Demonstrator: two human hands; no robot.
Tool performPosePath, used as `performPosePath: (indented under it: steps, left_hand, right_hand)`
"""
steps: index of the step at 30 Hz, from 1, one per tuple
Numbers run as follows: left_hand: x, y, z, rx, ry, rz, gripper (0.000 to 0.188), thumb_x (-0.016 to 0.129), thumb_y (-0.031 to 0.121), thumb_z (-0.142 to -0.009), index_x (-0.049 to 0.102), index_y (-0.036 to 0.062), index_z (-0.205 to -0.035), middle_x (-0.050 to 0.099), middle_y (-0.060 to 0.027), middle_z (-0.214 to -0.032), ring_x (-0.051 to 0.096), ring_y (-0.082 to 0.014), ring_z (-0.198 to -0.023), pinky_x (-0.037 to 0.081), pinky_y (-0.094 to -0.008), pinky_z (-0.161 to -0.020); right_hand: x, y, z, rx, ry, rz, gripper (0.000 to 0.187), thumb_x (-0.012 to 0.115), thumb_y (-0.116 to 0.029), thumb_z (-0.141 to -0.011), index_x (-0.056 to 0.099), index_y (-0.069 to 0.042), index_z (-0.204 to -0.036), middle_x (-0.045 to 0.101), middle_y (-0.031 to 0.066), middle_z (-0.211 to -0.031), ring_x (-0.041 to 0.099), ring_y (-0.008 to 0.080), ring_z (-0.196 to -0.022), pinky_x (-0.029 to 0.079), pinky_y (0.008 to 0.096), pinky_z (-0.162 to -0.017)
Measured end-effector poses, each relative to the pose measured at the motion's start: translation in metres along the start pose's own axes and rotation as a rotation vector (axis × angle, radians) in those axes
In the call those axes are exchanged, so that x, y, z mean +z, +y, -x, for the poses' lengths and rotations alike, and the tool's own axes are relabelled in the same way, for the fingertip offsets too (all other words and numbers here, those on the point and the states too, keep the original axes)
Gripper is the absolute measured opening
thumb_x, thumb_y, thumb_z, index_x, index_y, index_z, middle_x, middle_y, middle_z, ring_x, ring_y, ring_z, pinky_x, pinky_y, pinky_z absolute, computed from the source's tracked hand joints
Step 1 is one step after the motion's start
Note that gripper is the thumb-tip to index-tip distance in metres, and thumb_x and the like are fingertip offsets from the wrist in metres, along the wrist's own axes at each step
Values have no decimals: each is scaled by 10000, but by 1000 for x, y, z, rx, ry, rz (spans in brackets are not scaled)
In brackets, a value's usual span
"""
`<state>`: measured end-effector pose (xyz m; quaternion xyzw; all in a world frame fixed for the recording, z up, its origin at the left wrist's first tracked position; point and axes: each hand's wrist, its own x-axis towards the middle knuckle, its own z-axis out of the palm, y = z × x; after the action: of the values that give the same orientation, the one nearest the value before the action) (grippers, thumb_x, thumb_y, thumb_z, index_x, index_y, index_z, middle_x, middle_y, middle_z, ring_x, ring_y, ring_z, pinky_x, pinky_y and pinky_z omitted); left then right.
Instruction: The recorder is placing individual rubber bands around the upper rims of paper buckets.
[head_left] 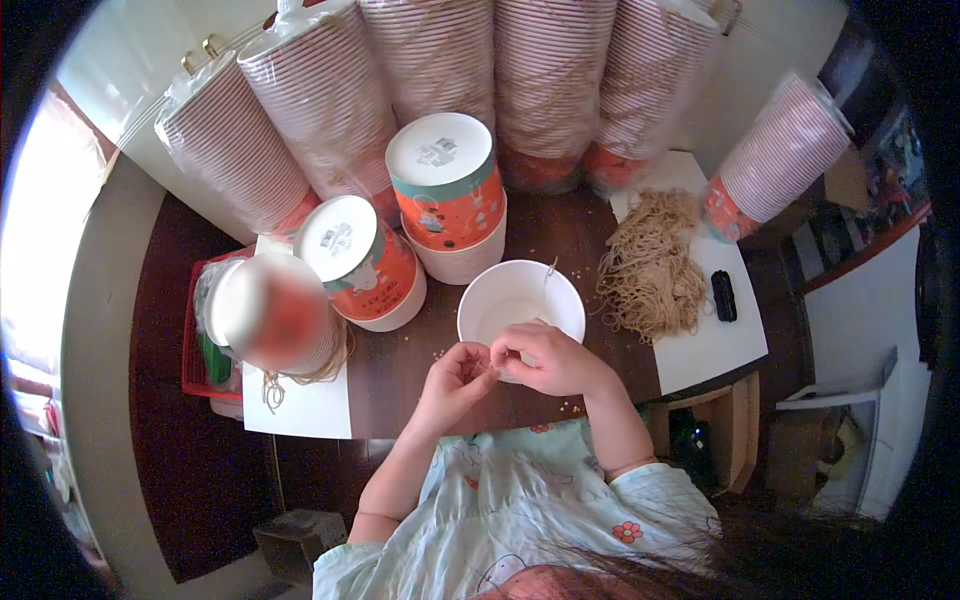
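My left hand and my right hand meet at the near rim of a white paper tub. The fingertips of both hands are pinched together. Whatever lies between them is too small to make out. The tub stands mouth up, and my right hand hides part of its near side. A thin tan strand hangs over its far rim. To the right lies a loose heap of tan cords or thin bands.
Upside-down orange tubs stand stacked at left, one blurred, near a red basket. Tall plastic-wrapped tub stacks line the back; another wrapped stack leans at right. A small black object lies beside the heap. Tiny pale bits dot the dark tabletop.
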<state>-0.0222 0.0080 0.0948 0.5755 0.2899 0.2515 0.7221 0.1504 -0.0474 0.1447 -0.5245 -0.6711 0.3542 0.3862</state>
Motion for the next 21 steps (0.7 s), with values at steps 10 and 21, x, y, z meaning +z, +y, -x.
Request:
performPosePath:
  steps: [10,21]
  left_hand:
    - [-5,8,-3,-100,-29,44,73,549,70,-842,530,3,-864,538,7,-734,509,-49,-639,423,-184,-576]
    - [-16,-2,-6,-90,18,186,46,529,47,-847,525,2,-857,586,-58,-839,585,-111,-744,480,-230,-690]
  right_hand:
    - [13,19,6,-173,198,371,148,608,-89,-699,614,-92,-847,567,26,-801,546,198,-822,383,344,-784]
    - [15,13,12,-135,340,451,91,659,-134,-663,619,-101,-737,555,40,-922,521,208,-888,368,372,-832]
